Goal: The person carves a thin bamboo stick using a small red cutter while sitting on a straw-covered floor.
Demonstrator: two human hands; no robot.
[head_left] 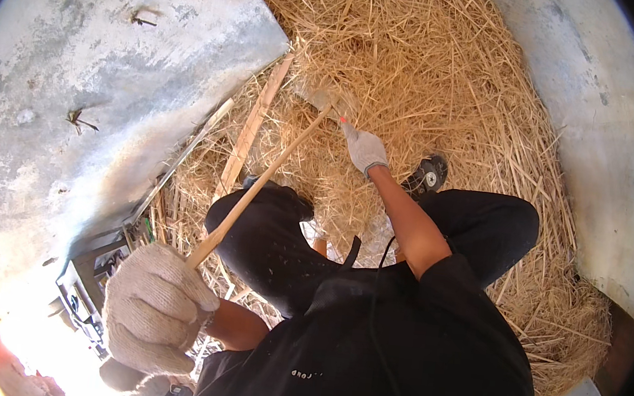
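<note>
My left hand [155, 308], in a knitted off-white work glove, is closed around the near end of a long wooden pole [263, 181]. The pole slants up and to the right across my left knee. Its far end meets a flat greyish piece [314, 96] half sunk in the straw; whether the two are joined is unclear. My right hand [364, 150], gloved alike, reaches forward just right of the pole's tip, a finger stretched toward it. A small red spot shows at that fingertip. Loose dry straw [431, 63] lies under and around both hands.
A pale, stained wall [101, 44] with metal pegs stands left, another wall [595, 127] right. Wooden planks [253, 126] lean beside the left wall's corner. My dark shoe [429, 173] rests on the straw. A cluttered frame [87, 286] stands at the lower left.
</note>
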